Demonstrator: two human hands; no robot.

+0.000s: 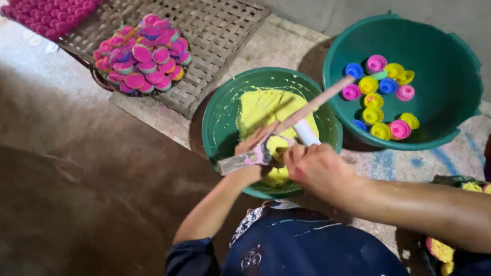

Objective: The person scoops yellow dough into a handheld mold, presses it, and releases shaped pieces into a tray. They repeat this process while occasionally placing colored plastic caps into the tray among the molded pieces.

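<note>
The floor (76,168) is bare, worn concrete, and every other thing sits on it around the small green basin (220,120), taken here as the landmark.

Up and to the left of that basin lies a woven bamboo mat (215,30), partly tucked against the basin's rim. To the right of the basin, nearly touching it, stands a larger green tub (450,66) holding a scatter of small moulds (381,94) in yellow, pink and blue. On the mat, up and left of the basin, a round tray carries a heap of pink cakes (143,56), some with yellow or purple edges — more pink pieces (51,15) lie in rows at the far corner of the mat.

Inside the basin is a mass of yellow dough (263,110), smeared up the walls.

Over the near rim of the basin the two hands meet. The left hand (253,153) is closed around a long wooden stick (317,102) that slants up to the right, its far end reaching over the tub's edge. The right hand (317,168) is curled around a small object pressed against the stick — what it holds I cannot tell, though a white tube (306,132) shows just above its fingers.
</note>
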